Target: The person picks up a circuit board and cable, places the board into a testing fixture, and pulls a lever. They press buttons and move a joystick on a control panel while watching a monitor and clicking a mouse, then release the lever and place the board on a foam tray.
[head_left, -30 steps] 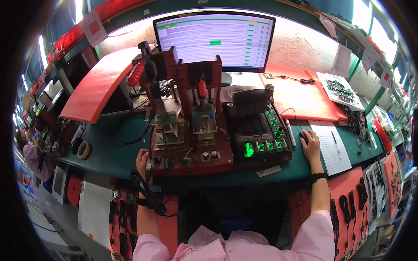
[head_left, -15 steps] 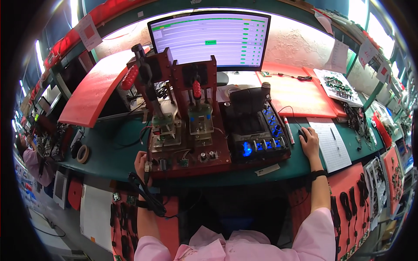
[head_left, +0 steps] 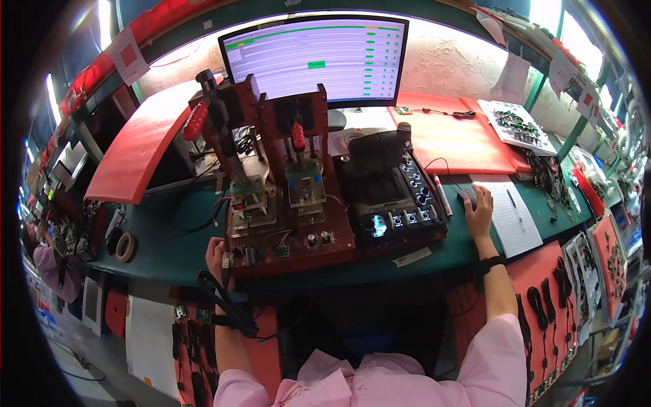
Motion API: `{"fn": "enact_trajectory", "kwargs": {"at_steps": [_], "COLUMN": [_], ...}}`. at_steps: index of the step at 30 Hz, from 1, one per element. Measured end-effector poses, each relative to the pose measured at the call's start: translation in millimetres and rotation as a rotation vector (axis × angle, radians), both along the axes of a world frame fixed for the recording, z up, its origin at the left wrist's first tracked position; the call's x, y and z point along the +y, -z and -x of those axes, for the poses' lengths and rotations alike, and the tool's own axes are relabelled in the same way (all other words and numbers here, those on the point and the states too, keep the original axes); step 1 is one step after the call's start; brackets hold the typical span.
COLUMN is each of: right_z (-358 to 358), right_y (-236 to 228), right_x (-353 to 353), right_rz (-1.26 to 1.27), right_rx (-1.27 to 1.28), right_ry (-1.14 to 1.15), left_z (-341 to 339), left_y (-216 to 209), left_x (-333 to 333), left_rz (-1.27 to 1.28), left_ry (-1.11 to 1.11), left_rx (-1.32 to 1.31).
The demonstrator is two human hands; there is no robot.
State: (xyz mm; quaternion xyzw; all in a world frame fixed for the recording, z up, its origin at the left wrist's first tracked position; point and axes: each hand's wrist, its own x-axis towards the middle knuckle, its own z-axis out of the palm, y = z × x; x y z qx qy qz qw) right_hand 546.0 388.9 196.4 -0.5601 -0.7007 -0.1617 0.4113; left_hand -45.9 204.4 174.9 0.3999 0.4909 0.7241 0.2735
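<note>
My left hand [head_left: 215, 258] is closed at the left front corner of a dark red test fixture [head_left: 298, 256], its fingers around a cable connector [head_left: 227, 260]. A bundled black cable [head_left: 229, 306] hangs from there over my wrist. On the fixture stand two toggle clamps, one with a red handle [head_left: 196, 122] at the left and one with a red grip [head_left: 298, 136] in the middle. My right hand [head_left: 480, 209] is on a dark computer mouse [head_left: 464, 197], fingers bent along its right side. A black box with lit buttons [head_left: 400, 224] stands between fixture and mouse.
A monitor [head_left: 315, 51] stands behind the fixture. Right of the mouse lie a written sheet [head_left: 508, 220] and pen, with a marker [head_left: 442, 195] to its left. A tape roll [head_left: 125, 247] sits at the left. Below the bench edge, red foam [head_left: 539, 281] carries several black cables.
The lights on the black box have turned from blue to whitish. The whole view has shifted slightly. My right hand stays at the mouse with its fingers slightly more raised; my left hand stays in place.
</note>
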Motion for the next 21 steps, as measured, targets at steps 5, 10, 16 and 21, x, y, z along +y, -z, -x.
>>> {"fn": "enact_trajectory", "kwargs": {"at_steps": [5, 10, 16, 21], "right_z": [128, 276, 405, 428], "right_y": [-85, -187, -233, -251], "right_x": [-39, -92, -64, -53], "right_rz": [-0.168, -0.206, -0.475, -0.625], "right_rx": [0.039, -0.12, -0.193, -0.398], "right_ry": [-0.396, -0.867, -1.098, -1.14], "left_z": [13, 5, -38, -77], "left_y": [16, 16, -11, -52], "left_x": [5, -14, -90, -115], "left_rz": [-0.024, -0.076, -0.001, 0.019], "left_ry": [-0.075, -0.257, 0.302, 0.064], "left_rx": [0.06, -0.071, -0.626, -0.672]}}
